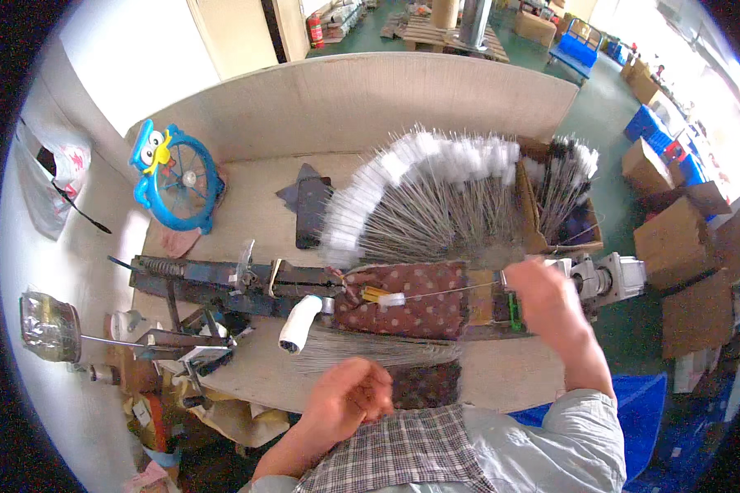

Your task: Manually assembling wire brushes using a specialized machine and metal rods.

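A small brush with a white bristle head (391,300) and a long thin wire stem lies across a brown polka-dot cloth (436,320) on the bench machine. Its stem runs right to the fingers of my right hand (547,300), which are closed around its end beside the motor unit; the grip itself is partly hidden. A yellow piece (374,293) sits just left of the bristle head. My left hand (349,396) hovers at the bench's near edge, fingers curled together, below a bundle of loose thin wires (370,352). What those fingers hold, if anything, is hidden.
A large fan of white-tipped wire brushes (436,193) stands behind the machine, next to a cardboard box (534,209) of more brushes. A white-wrapped handle (301,324) sticks up toward me. At left are a blue toy-like fan (181,185) and a dark phone (311,214).
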`<state>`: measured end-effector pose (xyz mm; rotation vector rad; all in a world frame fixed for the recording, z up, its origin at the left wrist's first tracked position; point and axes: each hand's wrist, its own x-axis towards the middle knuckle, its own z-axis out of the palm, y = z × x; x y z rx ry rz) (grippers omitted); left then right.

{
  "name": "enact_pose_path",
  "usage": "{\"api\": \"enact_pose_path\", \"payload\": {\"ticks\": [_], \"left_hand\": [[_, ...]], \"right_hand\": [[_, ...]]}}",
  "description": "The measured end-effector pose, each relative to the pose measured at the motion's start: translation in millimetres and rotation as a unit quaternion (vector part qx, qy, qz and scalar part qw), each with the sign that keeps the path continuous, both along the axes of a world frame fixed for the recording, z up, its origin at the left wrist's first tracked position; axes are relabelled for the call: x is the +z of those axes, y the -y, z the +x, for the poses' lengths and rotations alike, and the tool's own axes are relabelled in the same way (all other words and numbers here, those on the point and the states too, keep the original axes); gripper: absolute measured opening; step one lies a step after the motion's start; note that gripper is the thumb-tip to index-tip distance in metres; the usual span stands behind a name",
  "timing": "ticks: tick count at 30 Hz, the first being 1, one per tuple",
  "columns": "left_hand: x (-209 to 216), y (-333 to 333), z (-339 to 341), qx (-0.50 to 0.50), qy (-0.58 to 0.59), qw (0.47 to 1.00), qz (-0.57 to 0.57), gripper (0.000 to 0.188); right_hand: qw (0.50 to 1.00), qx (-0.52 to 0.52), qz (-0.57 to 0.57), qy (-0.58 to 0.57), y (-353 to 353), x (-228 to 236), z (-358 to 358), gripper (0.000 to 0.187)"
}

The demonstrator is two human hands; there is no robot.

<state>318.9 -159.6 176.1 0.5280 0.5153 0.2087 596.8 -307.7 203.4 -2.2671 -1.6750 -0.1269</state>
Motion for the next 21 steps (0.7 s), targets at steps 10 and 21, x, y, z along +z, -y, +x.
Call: {"api": "enact_pose_path", "payload": {"ticks": [10,21], "left_hand": [[-37,6,145,-0.002,-0.051,0.6,0.799,0.012],[-63,-55,181,-0.001,-0.228,0.196,0.954,0.006]], "right_hand": [[0.988,0.029,0.131,-0.071,-17,-9,15,0.013],[0.982,0.025,0.009,-0.188,-23,-37,33,0.014]]}}
